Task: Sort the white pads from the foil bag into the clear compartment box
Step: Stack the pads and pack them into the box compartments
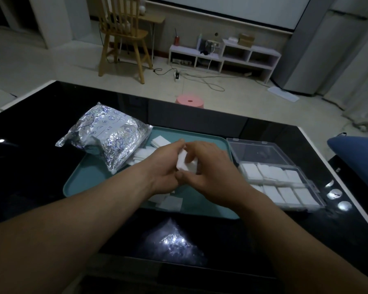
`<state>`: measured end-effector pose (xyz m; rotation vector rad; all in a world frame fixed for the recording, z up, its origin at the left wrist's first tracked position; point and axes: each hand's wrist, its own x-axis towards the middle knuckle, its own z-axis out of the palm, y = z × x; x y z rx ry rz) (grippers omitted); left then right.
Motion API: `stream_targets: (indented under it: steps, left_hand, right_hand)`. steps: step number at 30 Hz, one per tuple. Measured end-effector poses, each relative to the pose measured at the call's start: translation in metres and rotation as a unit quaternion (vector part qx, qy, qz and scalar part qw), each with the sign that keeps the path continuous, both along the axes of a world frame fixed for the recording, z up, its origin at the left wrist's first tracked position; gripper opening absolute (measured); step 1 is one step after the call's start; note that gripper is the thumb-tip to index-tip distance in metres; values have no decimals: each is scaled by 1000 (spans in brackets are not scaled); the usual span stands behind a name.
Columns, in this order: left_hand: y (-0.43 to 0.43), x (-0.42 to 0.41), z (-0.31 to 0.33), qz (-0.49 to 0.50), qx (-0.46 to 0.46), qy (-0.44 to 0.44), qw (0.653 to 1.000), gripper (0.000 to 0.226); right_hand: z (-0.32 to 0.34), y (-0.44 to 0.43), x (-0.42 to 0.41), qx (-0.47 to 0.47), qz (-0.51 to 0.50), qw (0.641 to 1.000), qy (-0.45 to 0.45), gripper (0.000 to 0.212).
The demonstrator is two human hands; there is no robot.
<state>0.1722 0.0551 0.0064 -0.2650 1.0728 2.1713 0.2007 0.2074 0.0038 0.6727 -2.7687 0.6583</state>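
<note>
Head view: at the left, the foil bag (106, 141) is seen lying partly on the dark surface (30, 166) and partly over the far left corner of the teal tray (87, 181), with loose pads (142, 154) spilled just beside it. If the bag were nudged by a forearm, those pads could be pushed about or off the tray.

In the middle, a small stack of white pads (185, 164) is held above the tray between both hands. The stack looks soft and layered. A slack pinch could therefore let the sheets fan apart or drop among the scattered pads (170, 203) at the near rim. A hard squeeze could crease them so that they would not lie flat.

At the right, the clear compartment box (285, 183) stands just beside the tray, with its lid (261, 151) laid open behind. The visible compartments appear filled with pads, so a further stack might ride above the dividers and keep the lid from closing. Whether any compartment is free cannot be told.

The left hand (166, 166) is held palm inward, its fingers (174, 147) curled round the left side of the stack. The right hand (217, 168) is set against it from the other side, back upward, with its fingers (200, 148) bent over the stack's top and right edge. Both forearms are stretched forward over the near edge of the surface.
</note>
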Motion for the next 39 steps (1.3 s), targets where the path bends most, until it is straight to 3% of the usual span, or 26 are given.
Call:
stream_targets:
  steps: [5,10,13,16,18,21,23,26,28,30,34,39]
  left_hand:
    - [-9,2,3,-44,20,27,998,45]
    - [-25,5,7,-67,29,60,996,42]
    - [-37,5,8,-9,12,57,998,38]
    - [-60,-2,12,97,1,43,994,29]
    - [-78,-4,15,130,-15,38,991,27]
    - [-93,6,16,128,-30,48,990,27]
    - [-96,13,11,125,-36,51,990,30]
    - [-95,14,4,140,-60,41,987,20]
    - [-91,13,3,149,-79,35,985,19]
    - [-86,14,5,142,-98,41,984,19]
    - [-79,16,0,114,-148,54,981,23]
    - [-70,16,-10,95,-180,33,978,11]
  right_hand:
    - [10,-4,1,-110,21,990,-81,38]
    - [16,-15,-1,-144,27,984,-100,38]
    - [20,-25,2,-181,14,976,-119,39]
    - [20,-27,1,-246,-81,960,-107,29]
    - [16,-22,-1,-196,-128,966,-113,20]
    - [-6,-13,-3,-20,-125,979,-158,12]
    - [-20,-12,-1,67,-104,978,-170,30]
    - [-27,-21,-3,68,-70,980,-176,62]
    - [-30,-28,-8,102,-55,980,-160,72]
    - [-34,-34,-13,147,-37,978,-144,65]
    - [-36,-35,-17,219,-5,972,-80,28]
    - [-34,-30,-17,157,-36,986,-46,24]
